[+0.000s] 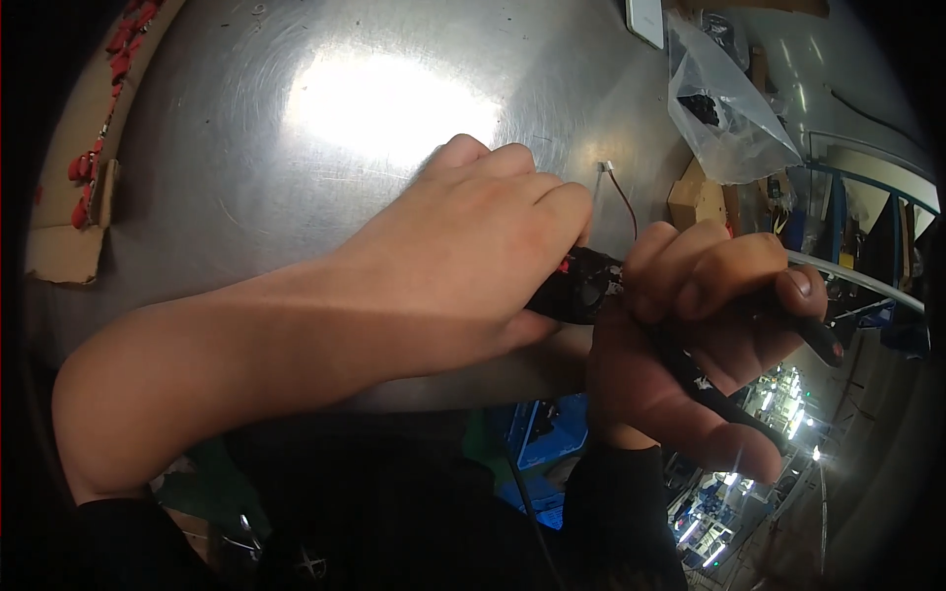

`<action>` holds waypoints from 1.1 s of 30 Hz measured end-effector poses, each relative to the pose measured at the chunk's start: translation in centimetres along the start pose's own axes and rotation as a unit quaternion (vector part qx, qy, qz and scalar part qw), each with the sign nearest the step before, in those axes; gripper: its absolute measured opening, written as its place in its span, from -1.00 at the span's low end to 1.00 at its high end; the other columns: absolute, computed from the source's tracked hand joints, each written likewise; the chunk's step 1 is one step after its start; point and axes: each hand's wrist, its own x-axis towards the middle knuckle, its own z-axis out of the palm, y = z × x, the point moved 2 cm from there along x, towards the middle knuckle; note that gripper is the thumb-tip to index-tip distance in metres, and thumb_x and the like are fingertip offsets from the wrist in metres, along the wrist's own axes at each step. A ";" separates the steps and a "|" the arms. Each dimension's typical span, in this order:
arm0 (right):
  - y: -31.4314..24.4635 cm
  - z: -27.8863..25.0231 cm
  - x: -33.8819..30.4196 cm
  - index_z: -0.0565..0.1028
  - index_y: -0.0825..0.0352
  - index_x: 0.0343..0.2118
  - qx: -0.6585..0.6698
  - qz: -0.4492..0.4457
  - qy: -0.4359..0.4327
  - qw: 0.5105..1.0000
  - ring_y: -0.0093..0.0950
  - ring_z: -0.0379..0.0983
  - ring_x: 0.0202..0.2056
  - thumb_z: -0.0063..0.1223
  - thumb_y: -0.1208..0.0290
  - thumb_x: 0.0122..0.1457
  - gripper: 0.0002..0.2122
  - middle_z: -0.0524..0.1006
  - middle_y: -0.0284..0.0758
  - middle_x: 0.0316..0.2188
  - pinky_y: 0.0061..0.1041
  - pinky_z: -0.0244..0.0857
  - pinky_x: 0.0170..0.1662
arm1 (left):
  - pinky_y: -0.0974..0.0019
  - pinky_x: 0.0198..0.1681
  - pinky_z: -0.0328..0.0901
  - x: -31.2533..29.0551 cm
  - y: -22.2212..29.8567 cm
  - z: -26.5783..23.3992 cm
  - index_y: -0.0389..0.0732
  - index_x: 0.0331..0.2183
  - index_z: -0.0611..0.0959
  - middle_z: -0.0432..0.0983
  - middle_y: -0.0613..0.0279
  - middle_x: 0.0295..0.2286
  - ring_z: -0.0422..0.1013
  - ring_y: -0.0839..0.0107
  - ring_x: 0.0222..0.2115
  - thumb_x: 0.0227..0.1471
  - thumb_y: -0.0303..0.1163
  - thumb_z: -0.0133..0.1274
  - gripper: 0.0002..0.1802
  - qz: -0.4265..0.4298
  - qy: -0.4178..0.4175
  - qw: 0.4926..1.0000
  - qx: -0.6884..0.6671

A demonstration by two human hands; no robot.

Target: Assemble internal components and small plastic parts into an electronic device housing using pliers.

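My left hand [493,227] is closed, knuckles up, around a dark black piece [567,294] with a small red spot; most of it is hidden under the fingers. Right beside it, my right hand [705,305] is turned palm up, with its fingers curled over a black two-handled tool [734,406] that looks like pliers. The handles spread apart toward the lower right, and the thumb lies along the lower one. The tool's worn head meets the black piece between my hands. A thin brownish-red wire with a white connector [606,167] rises behind them.
Beneath my hands is a scratched metal table [227,177]. A cardboard box [64,246] with red parts stands at the left. At the far right lie a clear plastic bag [729,118] and a white flat device [645,22]. Blue bins [552,433] sit below the near edge.
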 end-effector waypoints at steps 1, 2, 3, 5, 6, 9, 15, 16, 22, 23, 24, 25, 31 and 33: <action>0.0 0.0 -0.1 0.29 0.23 0.20 0.000 0.001 -0.001 1.000 -0.57 0.17 -0.50 0.02 -0.56 0.04 -0.08 0.30 -0.36 -0.38 -0.56 0.09 -0.46 | 0.09 0.06 0.21 0.0 0.0 0.0 -0.13 -0.19 0.54 0.53 0.21 -0.23 0.38 0.12 -0.09 -0.15 -0.33 0.42 -0.52 -0.002 -0.003 1.000 0.006; 0.0 -0.1 -0.4 0.29 0.24 0.20 -0.010 0.010 0.013 1.000 -0.57 0.17 -0.50 0.02 -0.55 0.05 -0.07 0.30 -0.36 -0.38 -0.56 0.09 -0.46 | 0.08 0.06 0.21 0.1 0.0 0.0 -0.13 -0.19 0.54 0.53 0.20 -0.23 0.38 0.12 -0.09 -0.15 -0.33 0.42 -0.52 -0.005 -0.006 1.000 0.013; 0.0 -0.1 -0.6 0.29 0.26 0.20 -0.019 0.018 0.027 0.999 -0.57 0.16 -0.50 0.02 -0.55 0.05 -0.07 0.30 -0.36 -0.38 -0.56 0.09 -0.45 | 0.08 0.06 0.21 0.0 0.1 -0.1 -0.13 -0.19 0.54 0.53 0.20 -0.23 0.38 0.12 -0.09 -0.15 -0.33 0.42 -0.52 -0.005 -0.006 1.000 0.013; 0.4 -0.1 -0.3 0.28 0.26 0.21 -0.020 0.007 0.010 1.000 -0.57 0.16 -0.50 0.02 -0.56 0.04 -0.05 0.31 -0.35 -0.37 -0.56 0.09 -0.44 | 0.08 0.06 0.21 0.0 0.1 -0.2 -0.14 -0.20 0.54 0.53 0.19 -0.23 0.38 0.12 -0.08 -0.15 -0.32 0.42 -0.53 -0.005 -0.016 1.000 0.026; 0.4 -0.1 -0.2 0.26 0.26 0.22 -0.021 -0.004 -0.006 1.000 -0.57 0.16 -0.50 0.01 -0.57 0.03 -0.04 0.31 -0.35 -0.37 -0.56 0.09 -0.44 | 0.08 0.06 0.21 0.0 0.1 -0.2 -0.14 -0.20 0.54 0.53 0.19 -0.23 0.38 0.12 -0.08 -0.15 -0.32 0.42 -0.53 -0.005 -0.015 1.000 0.026; 0.4 0.3 -0.3 0.25 0.27 0.20 -0.017 0.008 0.000 1.000 -0.55 0.17 -0.51 0.05 -0.58 -0.02 -0.01 0.33 -0.31 -0.37 -0.55 0.11 -0.43 | 0.08 0.06 0.20 0.2 0.3 -0.2 -0.15 -0.20 0.54 0.52 0.18 -0.24 0.37 0.12 -0.09 -0.14 -0.32 0.41 -0.53 -0.001 -0.012 1.000 0.022; 1.2 1.4 0.2 0.26 0.28 0.04 -0.014 0.075 0.023 0.997 -0.52 0.17 -0.55 0.10 -0.59 -0.08 -0.06 0.33 -0.29 -0.43 -0.49 0.12 -0.46 | 0.07 0.05 0.18 -0.1 -0.3 -0.2 -0.16 -0.24 0.53 0.50 0.18 -0.27 0.36 0.10 -0.11 -0.15 -0.34 0.38 -0.57 0.010 0.008 1.000 -0.003; 1.1 2.0 0.2 0.26 0.28 0.04 -0.011 0.074 0.020 0.997 -0.52 0.17 -0.55 0.10 -0.59 -0.08 -0.06 0.33 -0.29 -0.43 -0.49 0.12 -0.46 | 0.07 0.04 0.19 -0.1 -0.4 -0.2 -0.16 -0.24 0.53 0.50 0.19 -0.27 0.36 0.11 -0.11 -0.15 -0.34 0.38 -0.57 0.010 0.007 1.000 -0.002; 1.2 -0.3 0.7 0.31 0.28 -0.04 0.139 0.108 -0.020 0.984 -0.58 0.12 -0.64 0.10 -0.48 0.08 -0.21 0.24 -0.39 -0.54 -0.54 0.05 -0.57 | 0.08 0.02 0.20 0.0 -0.1 0.0 -0.15 -0.26 0.57 0.53 0.22 -0.31 0.38 0.15 -0.14 -0.14 -0.29 0.38 -0.61 0.015 -0.001 1.000 0.019; 1.3 -0.6 0.9 0.31 0.28 -0.04 0.137 0.108 -0.021 0.984 -0.58 0.12 -0.64 0.10 -0.48 0.08 -0.21 0.24 -0.39 -0.54 -0.54 0.05 -0.57 | 0.08 0.02 0.20 0.1 -0.2 0.0 -0.15 -0.26 0.58 0.53 0.21 -0.32 0.39 0.15 -0.15 -0.13 -0.28 0.38 -0.61 0.025 -0.002 0.999 0.033; 1.4 -0.8 1.0 0.31 0.28 -0.05 0.168 0.131 -0.023 0.977 -0.59 0.12 -0.65 0.10 -0.48 0.08 -0.21 0.24 -0.40 -0.54 -0.54 0.04 -0.57 | 0.08 0.02 0.20 0.1 -0.2 -0.1 -0.15 -0.26 0.58 0.53 0.21 -0.32 0.39 0.15 -0.15 -0.13 -0.28 0.38 -0.61 0.027 0.000 0.999 0.032; 1.6 -1.0 1.0 0.32 0.28 -0.07 0.199 0.154 -0.024 0.968 -0.61 0.11 -0.66 0.09 -0.48 0.09 -0.22 0.23 -0.41 -0.55 -0.54 0.02 -0.58 | 0.09 0.01 0.20 0.2 -0.3 -0.1 -0.15 -0.27 0.58 0.53 0.21 -0.32 0.39 0.16 -0.16 -0.13 -0.26 0.38 -0.61 0.021 -0.016 0.999 0.028; 1.0 -0.9 1.1 0.27 0.14 -0.29 0.184 0.189 -0.026 0.964 -0.65 0.05 -0.70 0.14 -0.51 0.02 -0.30 0.19 -0.51 -0.63 -0.61 -0.03 -0.61 | 0.12 0.00 0.19 0.6 -0.4 -0.7 -0.17 -0.27 0.56 0.53 0.19 -0.34 0.40 0.17 -0.16 -0.12 -0.21 0.38 -0.58 0.023 -0.054 0.998 0.027; 0.6 -0.3 1.1 0.23 0.08 -0.39 0.148 0.206 -0.049 0.966 -0.67 0.01 -0.75 0.19 -0.50 -0.02 -0.33 0.11 -0.57 -0.71 -0.63 -0.04 -0.65 | 0.11 0.01 0.19 0.5 -0.6 -0.7 -0.18 -0.27 0.56 0.53 0.18 -0.34 0.40 0.17 -0.16 -0.12 -0.21 0.38 -0.58 0.033 -0.053 0.998 0.021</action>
